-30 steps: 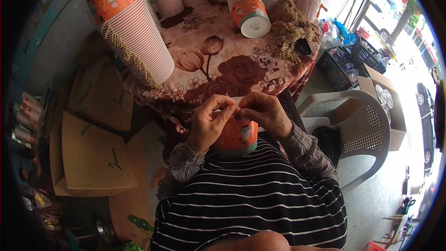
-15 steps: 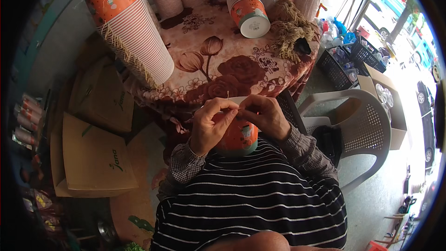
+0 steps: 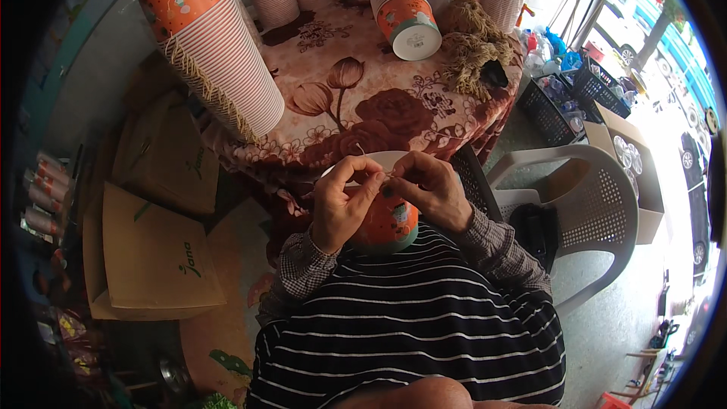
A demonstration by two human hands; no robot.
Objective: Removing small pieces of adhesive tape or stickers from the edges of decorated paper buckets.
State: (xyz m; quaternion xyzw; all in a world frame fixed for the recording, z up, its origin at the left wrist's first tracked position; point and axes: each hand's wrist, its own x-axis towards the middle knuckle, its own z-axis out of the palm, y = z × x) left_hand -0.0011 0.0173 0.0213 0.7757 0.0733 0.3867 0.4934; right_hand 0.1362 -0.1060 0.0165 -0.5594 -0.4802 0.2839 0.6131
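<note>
Your forearms come up from the lower edge, bent inward, both hands meeting in front of your chest. Your left hand (image 3: 344, 201) curls over the rim of an orange paper cup (image 3: 386, 223) held against your striped shirt, fingers closed in a pinch at the rim. Your right hand (image 3: 428, 189) mirrors it, thumb and forefinger pinched on a thin bit of string at the same spot; can't tell exactly what's between them. The cup sits just below the table (image 3: 356, 106) edge, between hands and torso. Left on the floor: flat cardboard boxes (image 3: 151, 257). Right: white plastic chair (image 3: 598, 204). On the table's floral cloth: tall stack of orange cups (image 3: 212, 53) lying tilted, another cup stack (image 3: 405, 15) farther back, a twine bundle (image 3: 473, 49) beside it.
</note>
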